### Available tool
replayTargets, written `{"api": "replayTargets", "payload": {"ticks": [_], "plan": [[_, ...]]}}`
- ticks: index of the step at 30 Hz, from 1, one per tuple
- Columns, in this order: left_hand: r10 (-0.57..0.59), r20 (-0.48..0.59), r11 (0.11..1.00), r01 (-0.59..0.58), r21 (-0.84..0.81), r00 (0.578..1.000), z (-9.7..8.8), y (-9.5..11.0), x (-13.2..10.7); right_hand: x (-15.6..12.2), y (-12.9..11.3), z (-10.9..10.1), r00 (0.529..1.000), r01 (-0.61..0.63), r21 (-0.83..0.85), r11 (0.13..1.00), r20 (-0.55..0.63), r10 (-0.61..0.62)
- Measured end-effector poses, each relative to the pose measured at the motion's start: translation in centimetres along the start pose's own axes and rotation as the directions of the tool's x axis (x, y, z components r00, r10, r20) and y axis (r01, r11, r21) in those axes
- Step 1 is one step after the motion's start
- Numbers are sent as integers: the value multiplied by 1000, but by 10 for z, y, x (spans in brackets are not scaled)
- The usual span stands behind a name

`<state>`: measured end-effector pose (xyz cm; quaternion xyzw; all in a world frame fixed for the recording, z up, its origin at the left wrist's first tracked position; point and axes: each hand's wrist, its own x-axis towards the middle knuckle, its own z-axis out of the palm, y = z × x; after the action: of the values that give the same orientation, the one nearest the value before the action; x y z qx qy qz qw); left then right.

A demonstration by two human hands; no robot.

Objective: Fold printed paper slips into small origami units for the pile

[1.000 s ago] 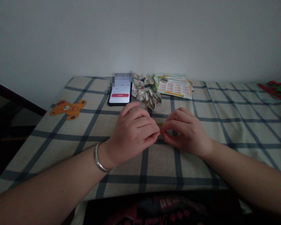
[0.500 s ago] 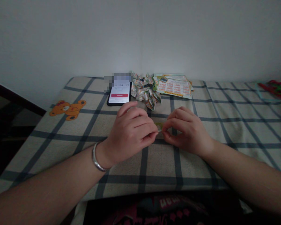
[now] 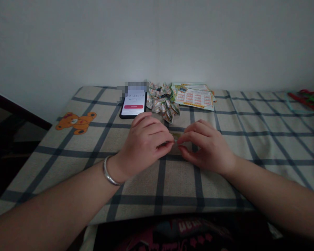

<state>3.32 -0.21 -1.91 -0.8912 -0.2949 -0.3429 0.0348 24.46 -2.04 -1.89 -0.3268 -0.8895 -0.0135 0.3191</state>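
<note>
A small piece of yellow-green paper (image 3: 176,136), apparently folded, is between my two hands above the tablecloth; most of it is hidden by fingers. My left hand (image 3: 148,144), with a silver bangle on its wrist, pinches its left side between thumb and fingers. At the right edge of the paper is my right hand (image 3: 208,144), its fingers curled and the index fingertip against it, the thumb just below. Just beyond the hands lie several folded paper pieces (image 3: 163,103), printed in orange and green, heaped together.
A phone (image 3: 133,104) showing a timer lies left of the heap. To the heap's right is a stack of printed paper sheets (image 3: 195,97). An orange bear figure (image 3: 75,122) is at the left on the checked tablecloth (image 3: 136,202). Red and green items (image 3: 307,99) sit far right, by the wall (image 3: 157,42).
Both hands have shifted slightly left with the paper. The right thumb has moved a little away from its index finger. The paper now looks flatter. Everything else stays in place.
</note>
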Motion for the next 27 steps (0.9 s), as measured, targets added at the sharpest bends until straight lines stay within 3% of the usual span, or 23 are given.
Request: {"api": "replayTargets", "payload": {"ticks": [5,12,27], "plan": [[36,-28,999,-36,-15,999,0,-2,0,-1,0,1,999,-30,-56,998,8,31],[82,17,996,-83,25,996,0,-2,-2,0,1,1,999,-29,-25,999,44,30],[-22,84,1000,20,16,996,-4,-14,-3,-7,19,-2,991,-131,-45,990,34,132]]}}
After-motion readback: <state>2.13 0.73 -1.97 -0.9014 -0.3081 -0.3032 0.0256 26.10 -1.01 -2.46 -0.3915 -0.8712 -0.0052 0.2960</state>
